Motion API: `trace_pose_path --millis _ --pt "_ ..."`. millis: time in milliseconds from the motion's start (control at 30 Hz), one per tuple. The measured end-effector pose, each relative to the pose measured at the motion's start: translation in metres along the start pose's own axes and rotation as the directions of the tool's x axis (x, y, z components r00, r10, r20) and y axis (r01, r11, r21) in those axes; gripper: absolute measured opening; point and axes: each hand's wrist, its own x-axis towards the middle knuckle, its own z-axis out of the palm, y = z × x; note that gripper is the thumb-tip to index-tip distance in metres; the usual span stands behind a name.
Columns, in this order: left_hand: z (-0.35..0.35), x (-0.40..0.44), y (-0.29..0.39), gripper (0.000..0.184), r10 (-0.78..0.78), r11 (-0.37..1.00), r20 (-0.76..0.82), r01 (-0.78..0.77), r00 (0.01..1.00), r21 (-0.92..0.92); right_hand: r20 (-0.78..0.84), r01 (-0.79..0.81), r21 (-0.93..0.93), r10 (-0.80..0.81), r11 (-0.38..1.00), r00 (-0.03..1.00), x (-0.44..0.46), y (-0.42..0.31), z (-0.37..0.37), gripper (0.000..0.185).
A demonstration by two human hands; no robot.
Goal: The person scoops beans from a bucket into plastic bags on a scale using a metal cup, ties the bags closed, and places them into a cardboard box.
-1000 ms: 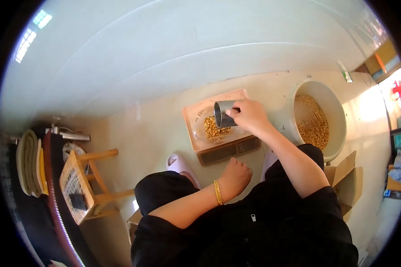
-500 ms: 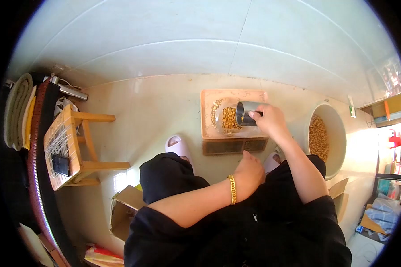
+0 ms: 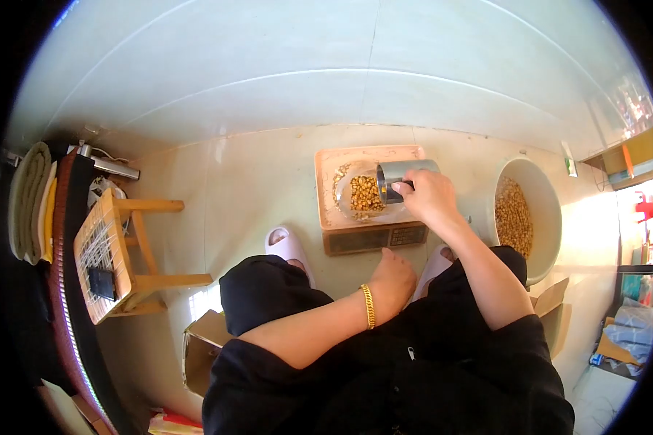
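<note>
1. Metal cup [image 3: 413, 172], mouth leftward; right hand [image 3: 429, 196], fingers closed on its handle.
2. Left hand [image 3: 394, 279], nearer the body; finger opening unclear.
3. Peach tray [image 3: 328, 161], beneath right fingers; tiled floor [image 3: 247, 188].
4. Bucket [image 3: 548, 217], right; stool [image 3: 156, 205], far left.

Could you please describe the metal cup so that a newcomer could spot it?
On the floor, left of the pale bucket, sits a pink-topped box. The right hand holds the cup sideways above it. Its shiny grey metal sets it apart from the far larger bucket.
</note>
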Motion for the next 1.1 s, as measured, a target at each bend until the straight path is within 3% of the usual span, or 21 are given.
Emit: trace_pose_path --millis 67,100,167,267,367,600,1000,1100 --pt "-0.004 0.002 0.0 0.028 0.014 0.999 0.187 -0.02 0.982 0.027 0.025 0.005 0.034 -0.006 0.999 1.0 -0.003 -0.002 -0.007 0.027" --pt "-0.001 0.001 0.001 0.028 0.021 0.999 0.191 -0.026 0.981 0.025 0.027 -0.002 0.035 0.001 0.999 1.0 -0.002 -0.001 -0.006 0.027" --pt "0.004 -0.003 -0.001 0.014 0.079 0.995 0.042 -0.081 0.996 0.055 0.103 -0.043 -0.009 0.044 0.999 0.994 0.003 0.001 -0.005 0.025" --pt "-0.001 -0.008 -0.001 0.014 0.1 0.994 -0.009 -0.1 0.995 0.046 0.119 -0.067 0.015 0.065 0.998 0.991 0.004 0.001 -0.007 0.026" --pt "-0.005 -0.01 -0.002 0.015 0.089 0.994 0.01 -0.089 0.996 0.058 0.089 -0.047 0.086 0.039 0.995 0.995 0.002 0.002 -0.004 0.026" --pt "-0.002 -0.01 -0.004 0.014 0.04 0.999 0.002 -0.04 0.999 0.029 0.102 0.035 0.06 -0.041 0.998 0.994 -0.003 -0.002 -0.007 0.028" --pt "0.005 -0.008 -0.002 0.013 0.051 0.997 -0.015 -0.05 0.999 0.05 0.092 -0.047 0.058 0.042 0.997 0.995 0.001 -0.001 -0.002 0.027" --pt "0.006 -0.008 -0.001 0.013 0.051 0.997 -0.006 -0.05 0.999 0.058 0.063 0.005 -0.016 -0.004 1.0 0.998 0.001 -0.001 0.0 0.028"
